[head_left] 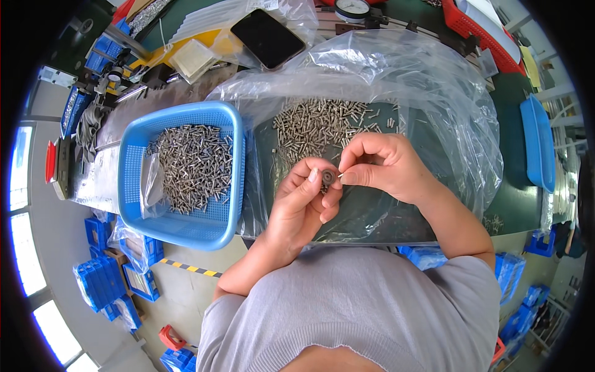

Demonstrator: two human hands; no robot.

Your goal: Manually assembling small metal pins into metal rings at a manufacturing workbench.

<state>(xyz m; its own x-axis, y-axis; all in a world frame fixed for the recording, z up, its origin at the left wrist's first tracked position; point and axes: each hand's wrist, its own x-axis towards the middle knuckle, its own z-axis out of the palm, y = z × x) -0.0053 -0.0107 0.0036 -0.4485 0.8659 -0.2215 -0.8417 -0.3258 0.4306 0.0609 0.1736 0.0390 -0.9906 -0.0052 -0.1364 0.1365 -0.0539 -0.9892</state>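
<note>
My left hand (305,193) is closed round a small dark round metal part with a ring-shaped face (328,178), held up between thumb and fingers. Close beside it, my right hand (383,162) pinches a thin small metal pin (340,176) between thumb and forefinger, its tip near the ring part. Whether the two parts touch I cannot tell. Beyond my hands, a loose pile of small metal pins (316,124) lies on clear plastic sheeting on the green table. To the left, a blue plastic basket (232,229) holds many more small metal pins (195,164) and a clear bag.
Crumpled clear plastic sheeting (427,74) spreads over the green tabletop (514,204). A black phone (268,38) lies at the back, near a dial gauge (352,8). A red basket (480,34) and a blue tray (537,142) stand right. Blue crates (99,282) sit on the floor.
</note>
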